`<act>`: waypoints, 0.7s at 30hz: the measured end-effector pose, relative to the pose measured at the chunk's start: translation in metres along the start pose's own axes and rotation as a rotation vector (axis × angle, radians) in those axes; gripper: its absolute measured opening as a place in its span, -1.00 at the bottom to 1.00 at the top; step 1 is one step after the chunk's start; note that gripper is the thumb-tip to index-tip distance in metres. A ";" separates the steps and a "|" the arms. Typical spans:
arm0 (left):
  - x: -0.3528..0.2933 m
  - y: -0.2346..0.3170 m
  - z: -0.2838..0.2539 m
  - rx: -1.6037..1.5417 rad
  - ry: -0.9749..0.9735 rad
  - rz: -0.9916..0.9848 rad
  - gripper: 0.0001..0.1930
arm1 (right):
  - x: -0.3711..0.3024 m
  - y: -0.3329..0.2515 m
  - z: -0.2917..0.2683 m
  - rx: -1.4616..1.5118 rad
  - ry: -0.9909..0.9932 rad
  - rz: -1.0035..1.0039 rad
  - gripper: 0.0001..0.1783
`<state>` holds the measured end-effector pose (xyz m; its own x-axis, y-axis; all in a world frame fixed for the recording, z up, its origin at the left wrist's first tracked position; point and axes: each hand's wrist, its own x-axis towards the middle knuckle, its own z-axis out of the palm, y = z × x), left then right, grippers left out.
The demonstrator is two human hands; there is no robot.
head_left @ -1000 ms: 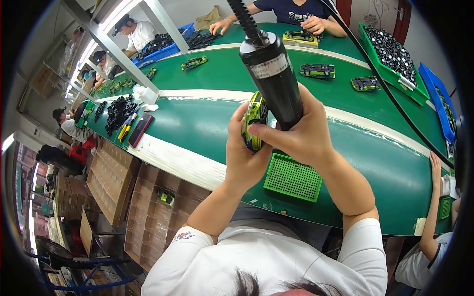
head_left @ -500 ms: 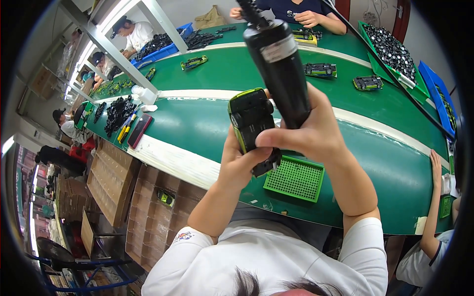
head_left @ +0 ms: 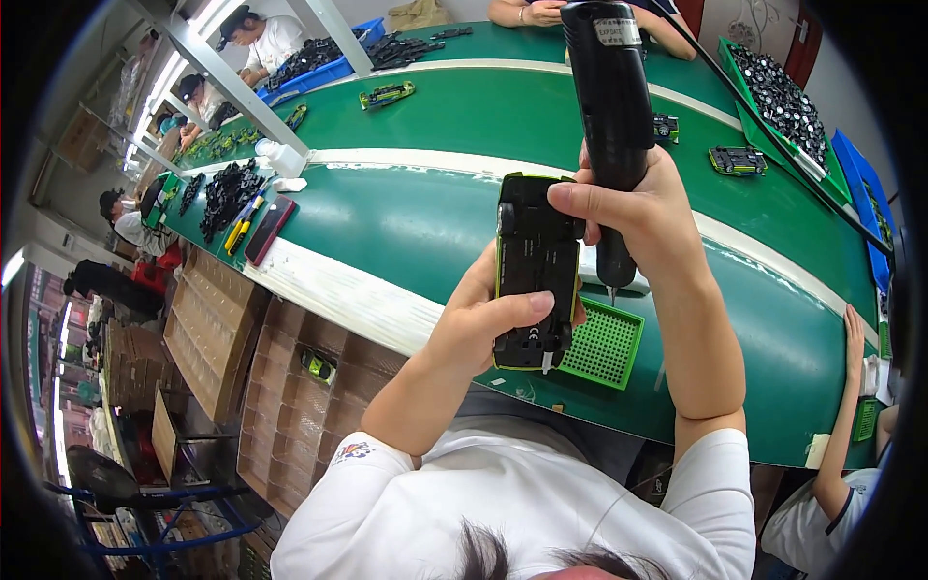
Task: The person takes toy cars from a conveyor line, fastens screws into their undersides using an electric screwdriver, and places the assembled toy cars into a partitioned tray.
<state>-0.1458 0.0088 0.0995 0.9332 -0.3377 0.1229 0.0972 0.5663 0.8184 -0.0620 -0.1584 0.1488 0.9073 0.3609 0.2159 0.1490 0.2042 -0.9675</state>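
My left hand (head_left: pixel 488 304) is closed around a toy car (head_left: pixel 536 261), whose black underside faces up and whose green body shows along the edge. The thumb lies across the lower part of that underside. My right hand (head_left: pixel 643 208) grips a black electric screwdriver (head_left: pixel 614 106), its bit pointing down beside the car and not touching it. The right thumb presses on the car's upper corner. Below the bit, a green perforated tray (head_left: pixel 607 346) rests on the bench, partly hidden by the car.
Toy cars lie on the green conveyor (head_left: pixel 464 106), one of them a car (head_left: pixel 738 160) at the right. A phone (head_left: pixel 271 230) and black parts (head_left: pixel 230 198) sit at the left. Beside the bench is a divided carton (head_left: pixel 300 416). Co-workers sit around; a co-worker's arm (head_left: pixel 846 396) rests at the right edge.
The car has turned more upright, its underside now facing up fully. The screwdriver has swung upright and moved right, bringing its bit into sight. Cars on the conveyor have shifted right.
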 end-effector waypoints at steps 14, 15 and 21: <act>-0.002 0.003 -0.001 0.204 0.219 0.138 -0.73 | -0.008 0.006 0.012 -0.095 0.026 -0.098 -0.57; -0.002 0.001 -0.002 0.200 0.220 0.135 -0.73 | -0.008 0.008 0.013 -0.102 0.017 -0.120 -0.57; -0.004 -0.015 -0.014 0.307 0.167 0.290 -0.63 | -0.013 0.008 0.021 -0.103 0.028 -0.126 -0.54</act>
<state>-0.1466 0.0120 0.0791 0.9521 -0.0581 0.3001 -0.2600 0.3619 0.8952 -0.0804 -0.1426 0.1410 0.8894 0.3121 0.3341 0.3004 0.1518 -0.9416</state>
